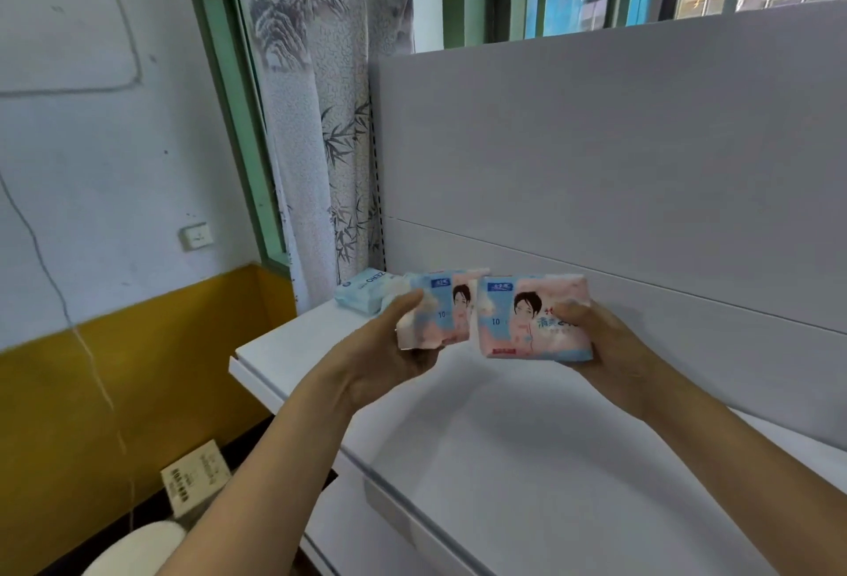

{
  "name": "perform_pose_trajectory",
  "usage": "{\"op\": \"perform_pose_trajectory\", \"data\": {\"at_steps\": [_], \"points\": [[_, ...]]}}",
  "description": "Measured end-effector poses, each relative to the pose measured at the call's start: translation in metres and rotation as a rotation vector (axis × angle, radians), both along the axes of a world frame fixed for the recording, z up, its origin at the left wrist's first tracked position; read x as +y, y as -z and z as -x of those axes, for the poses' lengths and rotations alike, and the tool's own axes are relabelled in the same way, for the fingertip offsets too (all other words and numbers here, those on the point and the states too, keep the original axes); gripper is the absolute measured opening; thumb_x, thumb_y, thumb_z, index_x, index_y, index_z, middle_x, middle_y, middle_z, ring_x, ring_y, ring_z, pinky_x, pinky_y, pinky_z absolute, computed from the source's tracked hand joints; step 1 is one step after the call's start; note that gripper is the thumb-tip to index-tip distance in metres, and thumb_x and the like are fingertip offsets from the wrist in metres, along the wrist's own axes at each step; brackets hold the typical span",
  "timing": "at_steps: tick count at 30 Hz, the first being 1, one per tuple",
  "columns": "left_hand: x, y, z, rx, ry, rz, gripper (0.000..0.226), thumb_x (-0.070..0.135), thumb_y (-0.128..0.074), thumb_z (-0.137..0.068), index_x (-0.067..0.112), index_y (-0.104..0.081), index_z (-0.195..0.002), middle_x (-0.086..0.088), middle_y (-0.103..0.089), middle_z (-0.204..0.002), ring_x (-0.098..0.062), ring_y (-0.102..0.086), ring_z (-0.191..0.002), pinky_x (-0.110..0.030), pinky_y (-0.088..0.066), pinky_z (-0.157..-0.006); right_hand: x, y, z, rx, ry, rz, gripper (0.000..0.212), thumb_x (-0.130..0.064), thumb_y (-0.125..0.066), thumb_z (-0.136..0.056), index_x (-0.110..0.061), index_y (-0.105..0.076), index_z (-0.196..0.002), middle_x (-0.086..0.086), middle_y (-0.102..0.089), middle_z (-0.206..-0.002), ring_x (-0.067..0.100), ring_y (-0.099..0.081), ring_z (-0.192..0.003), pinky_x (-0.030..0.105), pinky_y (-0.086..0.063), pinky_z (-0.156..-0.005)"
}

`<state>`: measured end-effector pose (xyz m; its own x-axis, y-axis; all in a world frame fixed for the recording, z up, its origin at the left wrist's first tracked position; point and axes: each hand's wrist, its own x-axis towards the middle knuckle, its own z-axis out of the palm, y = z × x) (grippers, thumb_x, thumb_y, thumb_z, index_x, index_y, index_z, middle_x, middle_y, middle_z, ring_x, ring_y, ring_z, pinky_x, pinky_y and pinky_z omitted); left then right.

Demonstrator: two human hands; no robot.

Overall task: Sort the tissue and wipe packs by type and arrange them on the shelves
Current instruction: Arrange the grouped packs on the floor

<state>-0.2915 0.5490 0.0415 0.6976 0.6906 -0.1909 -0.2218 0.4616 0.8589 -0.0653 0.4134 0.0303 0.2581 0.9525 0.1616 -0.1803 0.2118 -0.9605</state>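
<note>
I hold two packs up over the white shelf (504, 461), one in each hand. My left hand (389, 346) grips the left pink-and-blue pack (437, 309) from its near end: my thumb lies curled along the pack's left edge and the rest of my fingers (412, 357) wrap under it, so the pack sits just above and beyond them. My right hand (605, 346) grips the right pink-and-blue pack (527, 323) from its right end; my thumb presses onto the printed front near the right edge, and the other fingers curl round behind, hidden by the pack. That pack stretches leftward from my right fingers, its printed front turned toward me.

The two packs stand side by side, their inner edges just beside each other or touching; I cannot tell which. Both show the same drawn figure and the number 10.

Beyond my left fingers, at the far left end of the shelf, a light blue pack (364, 295) lies flat on the surface, partly hidden behind the pack in my left hand. The grey back panel (596, 162) of the shelf rises behind both hands. To the left of my left fingers hangs a printed curtain (321, 94), with a white and yellow wall (114, 208) further left.
</note>
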Motion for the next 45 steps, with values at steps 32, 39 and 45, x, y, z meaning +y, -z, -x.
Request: {"op": "perform_pose_trajectory", "data": {"at_steps": [32, 39, 45], "points": [[-0.187, 0.174, 0.433, 0.257, -0.868, -0.028, 0.054, 0.029, -0.067, -0.083, 0.013, -0.051, -0.132, -0.012, -0.069, -0.116, -0.020, -0.065, -0.092, -0.032, -0.052, -0.072, 0.044, 0.122, 0.387, 0.020, -0.480, 0.467, 0.022, -0.027, -0.058, -0.098, -0.019, -0.058, -0.119, 0.011, -0.070, -0.120, 0.025, -0.069, -0.108, 0.043, -0.058, -0.087], [-0.252, 0.259, 0.582, 0.266, -1.036, 0.215, 0.038, 0.015, -0.060, -0.099, 0.009, -0.051, -0.136, -0.019, -0.069, -0.120, -0.027, -0.067, -0.099, -0.036, -0.054, -0.076, 0.012, 0.199, 0.549, 0.053, -0.482, 0.707, 0.047, -0.031, -0.068, -0.092, -0.016, -0.054, -0.134, 0.010, -0.071, -0.121, 0.024, -0.070, -0.106, 0.038, -0.059, -0.077], [-0.265, 0.330, 0.665, 0.274, -1.131, 0.379, 0.026, 0.017, -0.056, -0.102, 0.010, -0.055, -0.126, -0.021, -0.067, -0.124, -0.026, -0.069, -0.102, -0.045, -0.054, -0.090, 0.007, 0.275, 0.641, 0.077, -0.442, 0.831, 0.045, -0.030, -0.066, -0.093, -0.010, -0.056, -0.132, 0.012, -0.072, -0.118, 0.028, -0.068, -0.110, 0.043, -0.055, -0.091]]}}
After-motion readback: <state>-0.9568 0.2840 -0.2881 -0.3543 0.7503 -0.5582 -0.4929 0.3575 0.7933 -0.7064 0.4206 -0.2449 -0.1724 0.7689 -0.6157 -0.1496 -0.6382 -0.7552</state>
